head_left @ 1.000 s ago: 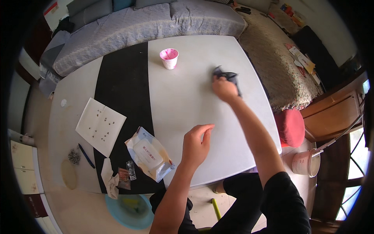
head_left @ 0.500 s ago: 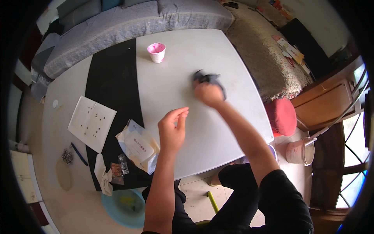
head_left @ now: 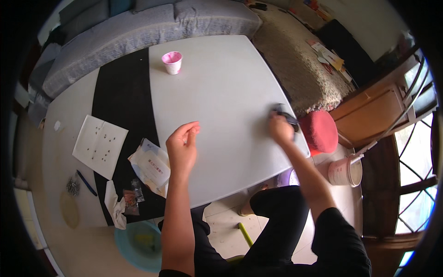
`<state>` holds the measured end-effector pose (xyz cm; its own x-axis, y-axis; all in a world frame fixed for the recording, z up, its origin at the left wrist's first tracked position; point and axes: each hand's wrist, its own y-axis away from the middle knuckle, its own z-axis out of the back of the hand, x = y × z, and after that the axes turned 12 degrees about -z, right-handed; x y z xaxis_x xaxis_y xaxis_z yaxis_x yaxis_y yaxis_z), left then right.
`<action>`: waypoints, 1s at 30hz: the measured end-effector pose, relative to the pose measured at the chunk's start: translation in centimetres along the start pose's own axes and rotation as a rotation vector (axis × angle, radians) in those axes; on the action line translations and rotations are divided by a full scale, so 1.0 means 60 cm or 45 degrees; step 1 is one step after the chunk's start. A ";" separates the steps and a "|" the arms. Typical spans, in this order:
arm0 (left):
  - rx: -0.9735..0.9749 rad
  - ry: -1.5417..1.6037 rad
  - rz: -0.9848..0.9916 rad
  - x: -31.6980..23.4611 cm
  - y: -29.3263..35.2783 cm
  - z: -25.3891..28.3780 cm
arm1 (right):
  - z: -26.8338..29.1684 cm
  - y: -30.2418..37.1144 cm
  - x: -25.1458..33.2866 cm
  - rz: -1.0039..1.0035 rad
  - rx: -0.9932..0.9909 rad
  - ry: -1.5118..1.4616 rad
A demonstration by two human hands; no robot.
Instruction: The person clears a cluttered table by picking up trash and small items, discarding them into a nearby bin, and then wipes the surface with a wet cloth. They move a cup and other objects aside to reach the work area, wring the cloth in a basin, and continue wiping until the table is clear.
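My right hand point(head_left: 281, 129) is closed on a dark cloth point(head_left: 287, 117), pressing it on the white tabletop point(head_left: 217, 97) close to the right edge; motion blurs the cloth's outline. Over the middle of the table hovers my left hand point(head_left: 182, 148), fingers drawn together toward the thumb, with nothing seen in them. Just left of that wrist lies a soft pack of wipes point(head_left: 152, 161), partly hidden by my forearm. A white paper cup point(head_left: 172, 63), stained pink inside, stands upright toward the far side.
On the left are a white sheet point(head_left: 100, 147) with small dark bits, a dark pen point(head_left: 86, 183), a tangled metal clump point(head_left: 73, 185) and a crumpled tissue point(head_left: 114, 205). Below the table edge sits a blue basin point(head_left: 138, 256). A red stool point(head_left: 319, 131) and pink bucket point(head_left: 345, 171) stand right.
My right hand has swept the dark cloth rightward and nearer, to the table's right edge. My left hand keeps its pose. The whole view has shifted slightly.
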<state>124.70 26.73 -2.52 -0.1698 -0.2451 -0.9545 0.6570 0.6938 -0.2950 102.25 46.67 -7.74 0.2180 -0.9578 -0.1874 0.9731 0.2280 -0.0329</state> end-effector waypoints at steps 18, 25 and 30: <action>0.070 -0.056 -0.079 0.026 0.011 -0.014 | -0.043 0.036 -0.119 0.173 -0.215 -0.528; 0.092 0.032 -0.041 -0.009 0.001 -0.037 | -0.042 0.088 -0.065 0.123 -0.052 -0.244; 0.123 0.041 -0.070 0.021 0.007 -0.030 | 0.024 0.207 0.152 0.827 -0.018 -0.461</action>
<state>123.43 27.92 -3.94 -0.2303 -0.2582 -0.9383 0.7135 0.6109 -0.3432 116.41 40.50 -8.43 0.7621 -0.6269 0.1618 0.6396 0.7677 -0.0383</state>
